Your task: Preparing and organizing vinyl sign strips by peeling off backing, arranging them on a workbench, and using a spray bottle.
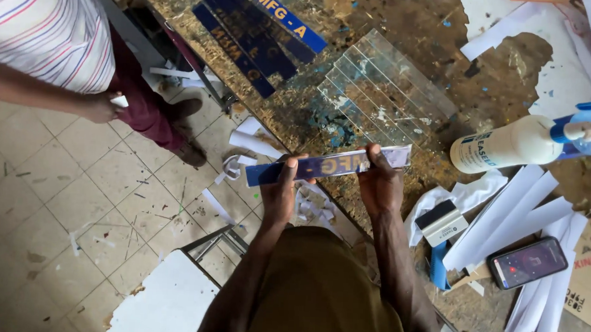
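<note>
You hold a long blue strip [325,164] level at frame centre, above the near edge of the worn workbench [407,31]. Your left hand [280,192] closes its fingers on the strip's left part, thumb on the face; your right hand [380,183] pinches its right part, where a pale backing shows, apparently keeping it taut for handling. Lower right lie a phone [527,262], white paper strips [539,210] and a small squeegee [441,222]. Further up, clear strips [385,90] lie side by side beside a white spray bottle [509,143]; more blue strips [255,31] sit top centre. Another person's sleeve [43,22] occupies the upper left.
</note>
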